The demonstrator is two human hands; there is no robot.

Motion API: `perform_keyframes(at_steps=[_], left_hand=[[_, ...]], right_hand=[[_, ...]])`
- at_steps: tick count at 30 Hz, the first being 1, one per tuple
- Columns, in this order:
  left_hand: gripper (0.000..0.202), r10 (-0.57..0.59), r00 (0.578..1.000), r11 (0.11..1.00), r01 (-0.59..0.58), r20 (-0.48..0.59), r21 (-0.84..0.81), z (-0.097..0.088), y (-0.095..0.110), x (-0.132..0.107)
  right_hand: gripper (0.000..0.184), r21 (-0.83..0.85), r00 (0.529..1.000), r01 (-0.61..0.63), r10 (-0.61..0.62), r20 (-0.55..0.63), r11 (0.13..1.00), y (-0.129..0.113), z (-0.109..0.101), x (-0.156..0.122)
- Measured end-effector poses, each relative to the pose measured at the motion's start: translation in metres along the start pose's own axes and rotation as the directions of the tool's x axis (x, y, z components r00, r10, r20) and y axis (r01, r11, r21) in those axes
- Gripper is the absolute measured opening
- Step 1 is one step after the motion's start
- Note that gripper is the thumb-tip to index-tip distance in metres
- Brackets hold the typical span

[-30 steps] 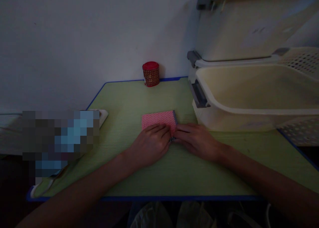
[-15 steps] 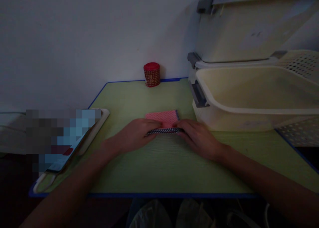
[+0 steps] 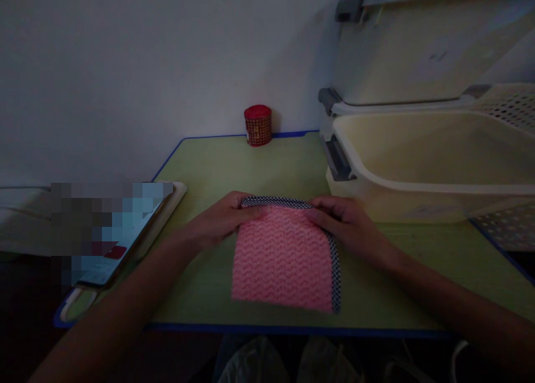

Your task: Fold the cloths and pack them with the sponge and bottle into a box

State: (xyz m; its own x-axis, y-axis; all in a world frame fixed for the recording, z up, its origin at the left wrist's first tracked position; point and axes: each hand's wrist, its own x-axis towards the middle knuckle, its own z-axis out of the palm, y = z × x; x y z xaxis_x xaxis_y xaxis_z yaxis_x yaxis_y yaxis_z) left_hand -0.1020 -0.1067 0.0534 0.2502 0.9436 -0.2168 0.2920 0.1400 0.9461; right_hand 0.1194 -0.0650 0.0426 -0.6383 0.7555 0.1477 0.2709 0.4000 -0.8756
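A pink textured cloth (image 3: 284, 260), edged with a dark checkered trim along its top and right side, hangs between my hands above the table. My left hand (image 3: 228, 216) pinches its upper left corner, thumb on the front face. At the upper right, my right hand (image 3: 345, 218) grips the trimmed edge with the thumb in front and the fingers behind. The cloth's lower edge hangs loose toward me. Whether it is a single layer or folded, I cannot tell.
On the green table (image 3: 217, 171) with blue edging, a red patterned canister (image 3: 258, 126) stands by the wall. A cream bin (image 3: 418, 196) with a raised lid (image 3: 401, 59) is at the right. A partly blurred tablet-like device (image 3: 121, 255) leans at the left.
The cloth was a small folded piece low on the table between my hands. Now it is lifted and opened toward me, with its trimmed edge on top and a larger pink face showing.
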Motion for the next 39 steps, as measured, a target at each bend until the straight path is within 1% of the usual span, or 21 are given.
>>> perform_keyframes(at_steps=[2,4,6,7,8,9,11,12,13,14,15,18,19,20,22,25,27,29,32,35,39], left_hand=[[0.028,-0.06,0.998,0.998,0.059,0.021,0.032,0.002,-0.01,0.008],[0.027,-0.049,0.999,0.991,0.047,0.016,0.128,0.004,-0.016,0.014],[0.028,0.003,0.999,0.96,0.011,-0.05,0.279,0.007,-0.018,0.016],[0.029,0.034,0.994,0.928,0.006,-0.099,0.372,0.008,-0.017,0.015],[0.029,0.066,0.986,0.881,0.015,-0.155,0.474,0.01,-0.016,0.014],[0.03,0.102,0.973,0.815,0.039,-0.209,0.579,0.012,-0.014,0.012],[0.032,0.199,0.939,0.64,0.093,-0.282,0.763,0.015,-0.012,0.007],[0.032,0.261,0.921,0.55,0.104,-0.289,0.829,0.017,-0.011,0.004],[0.031,0.327,0.904,0.474,0.094,-0.275,0.875,0.019,-0.01,0.002],[0.028,0.393,0.887,0.42,0.062,-0.243,0.905,0.021,-0.009,-0.001],[0.026,0.457,0.867,0.386,0.01,-0.2,0.923,0.023,-0.007,-0.003],[0.025,0.591,0.805,0.327,-0.176,-0.055,0.929,0.032,-0.004,-0.009],[0.025,0.61,0.793,0.31,-0.229,-0.008,0.923,0.036,-0.004,-0.011],[0.026,0.613,0.79,0.295,-0.267,0.032,0.917,0.04,-0.004,-0.012],[0.027,0.588,0.804,0.271,-0.301,0.09,0.915,0.047,-0.008,-0.013],[0.04,0.499,0.857,0.245,-0.278,0.125,0.929,0.055,-0.019,-0.013],[0.05,0.437,0.888,0.231,-0.267,0.145,0.936,0.057,-0.026,-0.012],[0.058,0.383,0.911,0.228,-0.254,0.153,0.94,0.057,-0.031,-0.012],[0.065,0.33,0.933,0.239,-0.227,0.141,0.944,0.056,-0.033,-0.011],[0.068,0.315,0.939,0.25,-0.221,0.136,0.943,0.055,-0.033,-0.01],[0.069,0.32,0.937,0.25,-0.228,0.142,0.941,0.055,-0.035,-0.01]], right_hand=[[0.023,-0.187,0.999,-0.037,0.043,0.029,0.982,0.008,0.002,0.003],[0.022,-0.39,0.999,-0.023,0.04,0.037,0.921,0.013,0.004,0.005],[0.021,-0.531,0.999,0.012,0.011,0.041,0.847,0.014,0.006,0.006],[0.021,-0.574,0.999,0.029,-0.004,0.045,0.818,0.014,0.006,0.006],[0.02,-0.601,0.999,0.046,-0.02,0.049,0.798,0.013,0.007,0.006],[0.02,-0.618,0.998,0.062,-0.04,0.05,0.784,0.013,0.007,0.006],[0.019,-0.628,0.995,0.102,-0.092,0.048,0.772,0.014,0.006,0.005],[0.019,-0.626,0.99,0.131,-0.136,0.04,0.768,0.014,0.005,0.004],[0.018,-0.623,0.982,0.164,-0.189,0.026,0.765,0.014,0.003,0.003],[0.018,-0.616,0.969,0.2,-0.247,0.008,0.762,0.014,0.002,0.002],[0.018,-0.603,0.951,0.24,-0.308,-0.009,0.761,0.012,0.001,0.0],[0.02,-0.56,0.888,0.368,-0.46,-0.026,0.742,0.004,0.001,-0.005],[0.022,-0.566,0.874,0.399,-0.485,-0.003,0.722,0.001,0.002,-0.008],[0.024,-0.585,0.868,0.416,-0.495,0.027,0.696,0.0,0.004,-0.01],[0.03,-0.651,0.869,0.43,-0.482,0.112,0.626,0.0,0.01,-0.014],[0.038,-0.743,0.88,0.438,-0.408,0.242,0.505,0.008,0.019,-0.018],[0.042,-0.776,0.892,0.43,-0.35,0.287,0.461,0.016,0.022,-0.021],[0.047,-0.784,0.904,0.416,-0.305,0.3,0.462,0.021,0.023,-0.022],[0.053,-0.769,0.915,0.402,-0.243,0.322,0.497,0.024,0.02,-0.023],[0.056,-0.748,0.918,0.395,-0.194,0.346,0.533,0.022,0.017,-0.022],[0.055,-0.735,0.921,0.381,-0.162,0.354,0.561,0.019,0.016,-0.022]])
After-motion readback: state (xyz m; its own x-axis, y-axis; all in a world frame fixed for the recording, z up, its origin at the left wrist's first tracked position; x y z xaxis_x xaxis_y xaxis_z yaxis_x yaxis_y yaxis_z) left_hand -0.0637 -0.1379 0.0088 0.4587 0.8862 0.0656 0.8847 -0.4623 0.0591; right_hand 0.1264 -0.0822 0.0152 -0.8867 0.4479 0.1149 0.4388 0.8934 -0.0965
